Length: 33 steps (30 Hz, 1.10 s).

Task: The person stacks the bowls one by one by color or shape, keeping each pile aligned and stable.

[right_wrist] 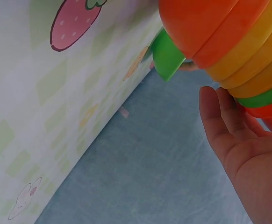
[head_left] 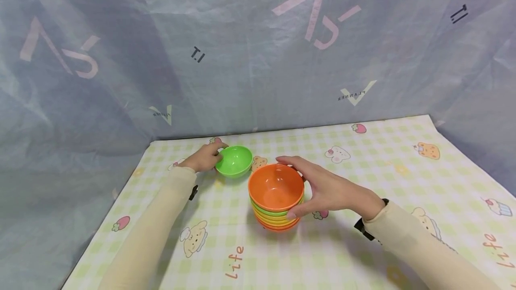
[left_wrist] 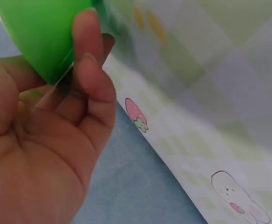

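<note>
A small green bowl (head_left: 234,162) is at the back left of the table, tilted slightly. My left hand (head_left: 203,158) pinches its left rim, thumb on one side and fingers on the other; the left wrist view shows the bowl (left_wrist: 38,32) between them. To the right and nearer stands a stack of bowls (head_left: 277,223) in orange, green and yellow, with an orange bowl (head_left: 276,189) on top. My right hand (head_left: 326,187) holds the stack from the right, thumb at the front and fingers round the back. In the right wrist view the fingers (right_wrist: 211,107) lie along the stack's upper bowls.
A checked tablecloth (head_left: 225,209) with cartoon prints covers the table. Behind it and at both sides hangs a grey-blue fabric sheet (head_left: 242,57) with printed letters, meeting the table's back edge just beyond the green bowl.
</note>
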Available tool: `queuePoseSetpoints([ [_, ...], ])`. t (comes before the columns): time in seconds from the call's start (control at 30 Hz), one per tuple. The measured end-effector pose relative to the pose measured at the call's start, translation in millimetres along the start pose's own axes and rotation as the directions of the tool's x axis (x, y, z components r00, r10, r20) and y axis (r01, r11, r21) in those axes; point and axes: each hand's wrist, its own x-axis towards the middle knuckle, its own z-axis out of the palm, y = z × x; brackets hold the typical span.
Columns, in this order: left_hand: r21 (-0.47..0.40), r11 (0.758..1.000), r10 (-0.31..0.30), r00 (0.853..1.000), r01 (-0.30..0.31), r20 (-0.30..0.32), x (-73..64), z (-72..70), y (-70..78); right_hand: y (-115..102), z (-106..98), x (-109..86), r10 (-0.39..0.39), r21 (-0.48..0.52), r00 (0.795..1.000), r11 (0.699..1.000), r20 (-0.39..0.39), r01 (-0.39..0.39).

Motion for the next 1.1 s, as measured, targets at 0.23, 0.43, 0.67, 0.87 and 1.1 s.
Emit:
queuePoseSetpoints([
  [0.23,-0.013,1.000,-0.001,1.000,0.001,0.005,1.4,0.5,-0.4,-1,0,-1.1,0.003,-0.002,1.000,1.000,0.005,-0.003],
  [0.43,-0.013,1.000,0.026,1.000,-0.026,-0.016,-2.9,-2.4,2.9,-3,-1,-2.1,0.008,0.002,1.000,1.000,0.012,-0.008],
  [0.67,-0.027,0.996,0.079,0.994,-0.081,-0.071,-14.5,-15.2,12.3,-3,-1,-2.5,0.009,0.013,1.000,1.000,0.013,-0.009],
  [0.87,-0.014,0.987,0.157,0.966,-0.163,-0.204,-33.8,-26.3,36.2,-2,0,-2.2,-0.008,0.018,1.000,1.000,0.004,0.008],
  [1.1,0.025,0.978,0.203,0.921,-0.207,-0.332,-59.7,-38.1,72.8,-2,0,-3.2,0.011,0.024,1.000,1.000,0.009,-0.012],
])
